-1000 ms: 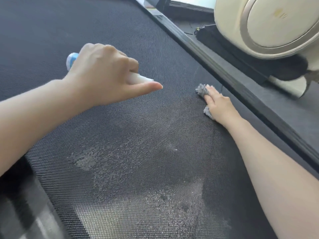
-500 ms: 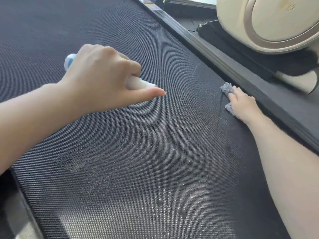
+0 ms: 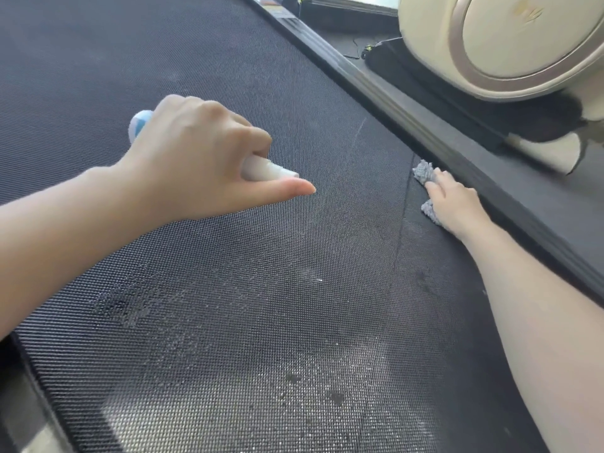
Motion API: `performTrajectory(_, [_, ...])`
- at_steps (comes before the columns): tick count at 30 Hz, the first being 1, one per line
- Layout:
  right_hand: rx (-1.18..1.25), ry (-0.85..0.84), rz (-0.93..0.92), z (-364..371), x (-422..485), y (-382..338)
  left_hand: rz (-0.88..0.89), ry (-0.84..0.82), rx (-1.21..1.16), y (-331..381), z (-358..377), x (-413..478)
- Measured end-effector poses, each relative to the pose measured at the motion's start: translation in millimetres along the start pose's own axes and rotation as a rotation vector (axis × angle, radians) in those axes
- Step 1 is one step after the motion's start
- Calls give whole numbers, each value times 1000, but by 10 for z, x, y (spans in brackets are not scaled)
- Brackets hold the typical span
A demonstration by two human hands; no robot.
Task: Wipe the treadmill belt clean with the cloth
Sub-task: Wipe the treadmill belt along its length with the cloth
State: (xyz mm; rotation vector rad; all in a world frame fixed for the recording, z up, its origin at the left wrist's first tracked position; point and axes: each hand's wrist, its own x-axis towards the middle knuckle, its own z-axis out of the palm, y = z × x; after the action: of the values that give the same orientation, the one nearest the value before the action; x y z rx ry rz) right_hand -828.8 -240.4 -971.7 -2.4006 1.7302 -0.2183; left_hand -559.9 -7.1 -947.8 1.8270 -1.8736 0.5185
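Here's the treadmill belt (image 3: 228, 76), black and finely woven, a tight diamond grain catching the light, its long axis running away from the near edge alongside the ribbed dark side rail (image 3: 408, 116) on the right. Down at the belt's right edge, touching that rail, sits the cloth (image 3: 422, 173): grey, fuzzy, crumpled small, one tuft poking out ahead of the fingertips and another at the thumb side. The right hand (image 3: 457, 204) lies flat on top of it, fingers straight and close together, pressing it onto the belt and pointing toward the far end. Over the middle, the left hand (image 3: 196, 158) curls its fingers round a slim white bottle (image 3: 268, 170), thumb stretched out straight beneath; the bottle's tapered tip aims at the right edge, its blue-and-white end at the left. Pale streaks and dark spots mark the weave toward the near edge. Beyond the rail stands a rounded cream appliance (image 3: 506, 44).
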Motion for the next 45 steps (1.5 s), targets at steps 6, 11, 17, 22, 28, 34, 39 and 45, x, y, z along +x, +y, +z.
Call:
performTrajectory(6, [32,12,21,-20,-246,22,18,15,-18,5,-136,-69])
performTrajectory(11, [65,29,78,9,-453,26,14,9,-35,-53,-224,-139])
performTrajectory(17, [76,0,116,47,-663,-239,33,-6,-44,-38,-245,-148])
performTrajectory(22, [92,-2,11,152,-925,-496,73,17,-70,4,-311,-164])
performTrajectory(28, [167,-29,-157,205,-1302,-848,60,-4,-75,-50,-421,-249])
performTrajectory(34, [225,-70,-351,326,-1737,-1147,42,21,-76,-117,-573,-328])
performTrajectory(39, [249,-140,-500,361,-2166,-1448,27,31,-95,-173,-657,-372])
performTrajectory(45, [183,-167,-718,385,-2594,-1706,30,27,-101,-135,-774,-402])
